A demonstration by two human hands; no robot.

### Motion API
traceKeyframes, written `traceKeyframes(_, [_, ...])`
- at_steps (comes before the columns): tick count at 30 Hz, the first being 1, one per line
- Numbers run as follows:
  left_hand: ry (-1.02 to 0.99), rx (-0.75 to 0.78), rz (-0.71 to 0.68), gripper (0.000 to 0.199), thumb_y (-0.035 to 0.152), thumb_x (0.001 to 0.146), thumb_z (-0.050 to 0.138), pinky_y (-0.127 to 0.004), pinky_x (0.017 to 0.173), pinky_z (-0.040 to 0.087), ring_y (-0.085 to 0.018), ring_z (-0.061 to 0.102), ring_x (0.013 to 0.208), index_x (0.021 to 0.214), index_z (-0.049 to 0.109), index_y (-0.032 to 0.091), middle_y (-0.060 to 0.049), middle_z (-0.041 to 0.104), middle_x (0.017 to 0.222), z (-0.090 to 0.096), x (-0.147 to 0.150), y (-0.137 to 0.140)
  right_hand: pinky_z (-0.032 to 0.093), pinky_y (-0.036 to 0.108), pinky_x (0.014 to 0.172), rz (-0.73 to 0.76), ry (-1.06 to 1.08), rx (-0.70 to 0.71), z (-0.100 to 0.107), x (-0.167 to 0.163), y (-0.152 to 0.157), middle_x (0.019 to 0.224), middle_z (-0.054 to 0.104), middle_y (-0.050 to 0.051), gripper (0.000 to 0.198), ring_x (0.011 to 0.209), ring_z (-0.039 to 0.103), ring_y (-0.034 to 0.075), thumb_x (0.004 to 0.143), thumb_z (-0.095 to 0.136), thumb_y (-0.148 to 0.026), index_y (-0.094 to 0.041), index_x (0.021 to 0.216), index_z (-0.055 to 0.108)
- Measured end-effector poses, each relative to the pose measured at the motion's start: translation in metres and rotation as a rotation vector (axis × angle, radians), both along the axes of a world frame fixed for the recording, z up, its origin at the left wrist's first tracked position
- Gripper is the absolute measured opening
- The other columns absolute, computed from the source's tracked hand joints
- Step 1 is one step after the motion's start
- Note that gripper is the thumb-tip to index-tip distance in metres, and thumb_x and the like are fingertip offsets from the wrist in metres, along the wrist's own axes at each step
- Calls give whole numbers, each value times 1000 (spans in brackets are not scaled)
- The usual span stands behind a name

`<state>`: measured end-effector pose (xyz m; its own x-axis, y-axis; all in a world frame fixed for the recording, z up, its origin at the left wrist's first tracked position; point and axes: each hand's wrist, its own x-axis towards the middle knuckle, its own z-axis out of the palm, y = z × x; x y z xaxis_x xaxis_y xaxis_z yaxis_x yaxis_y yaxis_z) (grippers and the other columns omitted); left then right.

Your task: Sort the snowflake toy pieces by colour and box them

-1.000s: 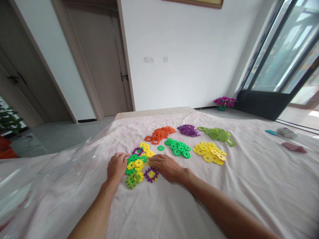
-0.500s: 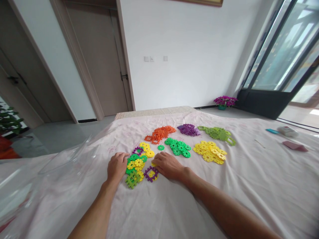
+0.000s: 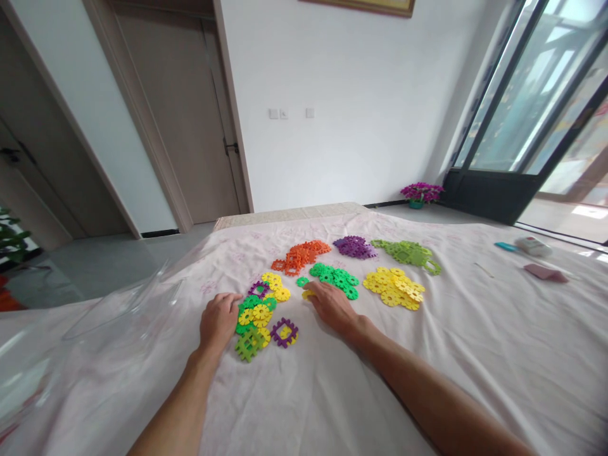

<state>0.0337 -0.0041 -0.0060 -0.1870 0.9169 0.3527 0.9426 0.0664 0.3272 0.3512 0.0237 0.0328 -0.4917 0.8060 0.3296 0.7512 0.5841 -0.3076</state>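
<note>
My right hand [image 3: 330,304] has its fingers closed on a yellow flower-shaped disc [image 3: 308,294], partly hidden under the fingertips, just below a single green disc [image 3: 303,282]. My left hand [image 3: 218,318] rests on the cloth with fingers stretched out, against the left side of a mixed pile. That pile holds green and yellow discs [image 3: 261,311], a purple square frame [image 3: 259,290] and a light green square piece [image 3: 249,344]. Between my hands lies another purple square frame [image 3: 284,332] over a yellow disc.
Sorted piles lie beyond: orange [image 3: 304,255], purple [image 3: 354,247], light green [image 3: 409,253], green [image 3: 335,278] and yellow [image 3: 394,287]. A clear plastic container [image 3: 118,304] is at left. A pink cloth [image 3: 546,273] and a white packet [image 3: 532,246] lie at right.
My right hand has moved right and away from me with a yellow disc, leaving the purple frame uncovered. My left hand stays beside the mixed pile. The view has shifted slightly.
</note>
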Motion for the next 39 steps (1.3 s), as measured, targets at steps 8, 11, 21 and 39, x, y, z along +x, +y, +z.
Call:
traceKeyframes(8, [-12, 1, 1, 35, 18, 89, 44, -32, 100, 45, -20, 61, 110, 108, 72, 27, -3, 68, 119, 2, 1, -2, 43, 29, 85, -505, 165, 89, 12, 80, 42, 117, 67, 10, 32, 102, 61, 22, 97, 44, -27, -20, 118, 67])
traceKeyframes(11, [-16, 3, 2, 34, 19, 89, 44, -31, 101, 44, -20, 61, 110, 108, 72, 28, -3, 68, 119, 1, 1, -2, 42, 32, 86, -713, 139, 79, 15, 112, 49, 120, 67, 11, 38, 105, 61, 24, 96, 41, -27, -20, 126, 65])
traceKeyframes(21, [-8, 2, -4, 33, 19, 90, 45, -31, 100, 44, -20, 61, 109, 108, 72, 28, -4, 68, 118, -1, 0, 0, 37, 42, 95, -923, 76, 218, 14, 141, 49, 116, 65, 12, 39, 108, 50, 29, 92, 42, -22, -24, 115, 74])
traceKeyframes(39, [-21, 12, -18, 31, 20, 90, 46, -32, 101, 43, -20, 61, 110, 107, 72, 26, -5, 68, 117, 5, 4, -5, 39, 41, 106, 209, -81, 8, -10, -34, 5, 143, 55, 14, 46, 127, 50, 25, 99, 46, -24, -17, 144, 48])
